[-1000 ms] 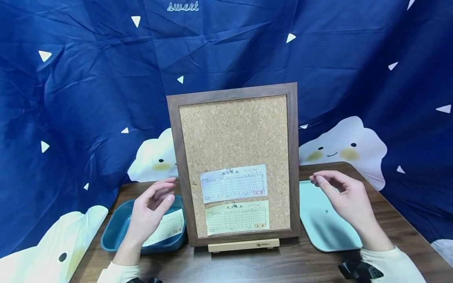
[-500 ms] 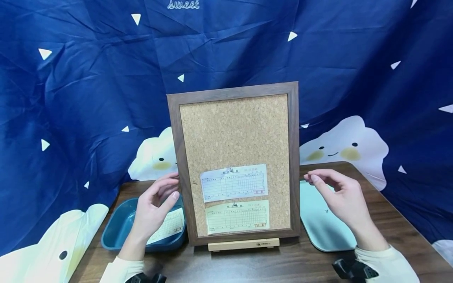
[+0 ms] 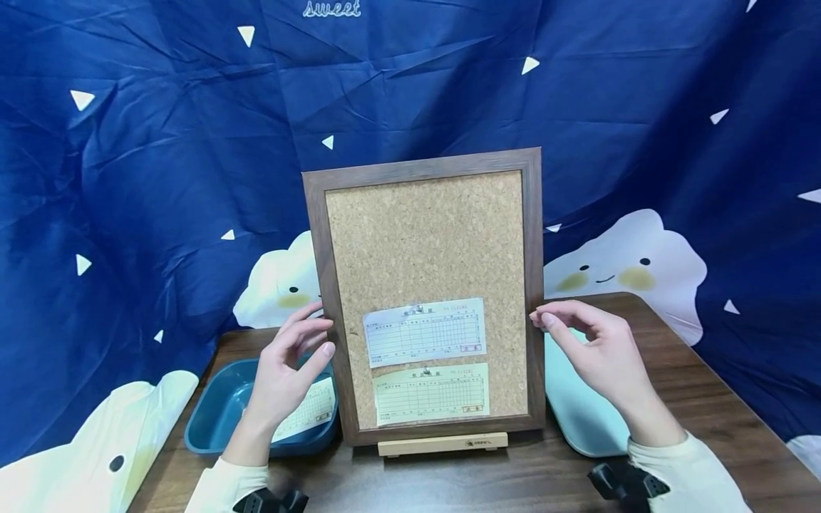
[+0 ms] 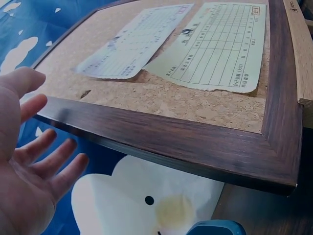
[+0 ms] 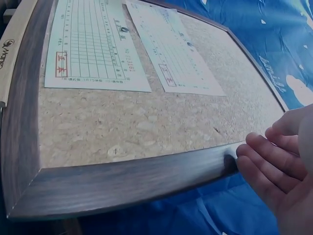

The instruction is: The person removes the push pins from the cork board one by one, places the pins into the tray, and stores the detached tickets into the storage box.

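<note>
In the head view a corkboard (image 3: 430, 242) with a dark wood frame stands upright at the centre. Two printed slips are fixed low on it, a bluish-white slip (image 3: 425, 333) above a pale green slip (image 3: 431, 394). A small pin-like spot shows at the top of each. Beside the left frame edge is my left hand (image 3: 282, 374), thumb and fingers spread apart, holding nothing. My right hand (image 3: 599, 356) is at the right frame edge, its fingers gently bent with nothing seen between them. Whether those fingertips touch the frame I cannot tell.
A small wooden stand (image 3: 442, 444) supports the board. Left of it sits a teal bin (image 3: 214, 410) with another slip (image 3: 308, 413) inside. A light blue tray (image 3: 586, 413) lies at the right, partly behind my right hand. A blue cloth (image 3: 417, 71) hangs behind the table.
Both hands have moved inward to the board's side edges, the right one leftward off the tray and the left one rightward. The board and its slips have stayed put.
</note>
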Action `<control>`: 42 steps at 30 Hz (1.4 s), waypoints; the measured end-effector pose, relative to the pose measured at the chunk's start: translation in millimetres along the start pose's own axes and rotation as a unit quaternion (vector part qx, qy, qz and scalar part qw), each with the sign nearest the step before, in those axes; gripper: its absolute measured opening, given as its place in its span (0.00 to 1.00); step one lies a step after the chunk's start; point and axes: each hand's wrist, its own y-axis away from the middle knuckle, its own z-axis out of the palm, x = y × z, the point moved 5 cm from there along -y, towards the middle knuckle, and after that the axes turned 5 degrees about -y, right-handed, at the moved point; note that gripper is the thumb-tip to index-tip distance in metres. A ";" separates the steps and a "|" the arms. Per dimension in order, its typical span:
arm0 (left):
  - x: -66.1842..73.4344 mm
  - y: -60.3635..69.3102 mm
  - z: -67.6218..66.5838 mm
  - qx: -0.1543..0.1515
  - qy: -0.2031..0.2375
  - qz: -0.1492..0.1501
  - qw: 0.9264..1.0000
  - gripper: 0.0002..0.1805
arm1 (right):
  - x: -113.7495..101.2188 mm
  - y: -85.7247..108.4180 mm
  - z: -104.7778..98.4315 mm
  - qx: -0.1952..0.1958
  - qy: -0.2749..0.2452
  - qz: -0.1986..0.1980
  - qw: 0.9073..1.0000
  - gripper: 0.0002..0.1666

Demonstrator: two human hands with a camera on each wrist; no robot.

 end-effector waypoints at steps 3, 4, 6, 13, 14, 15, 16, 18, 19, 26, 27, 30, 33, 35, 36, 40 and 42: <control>-0.1 -1.3 1.3 -0.002 -0.009 -0.005 1.000 0.18 | -2.7 -2.0 3.2 -0.006 0.000 -0.004 1.000 0.12; -0.1 -1.7 1.8 -0.003 -0.012 -0.007 1.000 0.18 | -3.9 -2.8 4.4 -0.007 0.001 -0.006 1.000 0.12; -0.2 -2.4 3.0 -0.005 -0.023 -0.018 1.000 0.17 | -6.2 -4.3 7.2 -0.013 -0.002 -0.007 1.000 0.12; 1.1 -4.5 10.2 -0.020 -0.066 -0.062 0.996 0.15 | -12.3 -8.2 16.7 -0.020 -0.014 -0.022 0.999 0.15; 0.3 -4.8 10.8 -0.022 -0.071 -0.068 0.995 0.15 | -12.6 -8.6 18.3 -0.020 -0.013 -0.024 0.999 0.15; -0.5 -4.9 11.3 -0.024 -0.075 -0.073 0.994 0.15 | -12.7 -9.1 20.3 -0.023 -0.013 -0.026 0.999 0.15; -1.1 -4.8 11.7 -0.026 -0.080 -0.078 0.993 0.15 | -12.7 -9.6 22.2 -0.025 -0.010 -0.028 0.999 0.15; -1.9 -4.6 12.3 -0.028 -0.085 -0.085 0.992 0.16 | -13.1 -10.8 26.3 -0.030 -0.005 -0.028 0.999 0.14; -2.1 -4.5 12.5 -0.029 -0.086 -0.086 0.992 0.16 | -13.3 -11.4 28.3 -0.033 -0.001 -0.028 0.999 0.14; -0.6 -5.9 17.0 -0.032 -0.085 -0.077 0.993 0.14 | -16.1 -14.7 40.1 -0.048 -0.003 -0.031 0.998 0.13; -0.3 -6.2 17.7 -0.032 -0.088 -0.077 0.993 0.14 | -16.7 -15.1 41.5 -0.049 -0.006 -0.033 0.998 0.13; 0.9 -7.6 20.4 -0.035 -0.097 -0.075 0.992 0.13 | -19.1 -16.9 45.3 -0.050 -0.007 -0.040 0.998 0.12; 1.7 -8.8 23.1 -0.040 -0.103 -0.078 0.991 0.13 | -21.7 -18.4 49.1 -0.052 0.005 -0.040 0.998 0.11; 2.3 -9.8 24.8 -0.044 -0.106 -0.080 0.990 0.13 | -23.2 -19.3 51.7 -0.053 0.013 -0.038 0.998 0.11; 2.4 -10.4 25.6 -0.046 -0.106 -0.081 0.990 0.13 | -23.9 -19.7 53.0 -0.054 0.015 -0.037 0.998 0.11; 2.8 -12.4 28.1 -0.047 -0.105 -0.084 0.990 0.13 | -27.2 -21.2 58.0 -0.058 0.008 -0.040 0.997 0.11; 2.9 -13.2 29.3 -0.047 -0.101 -0.083 0.990 0.12 | -28.8 -21.8 60.2 -0.060 -0.001 -0.045 0.997 0.11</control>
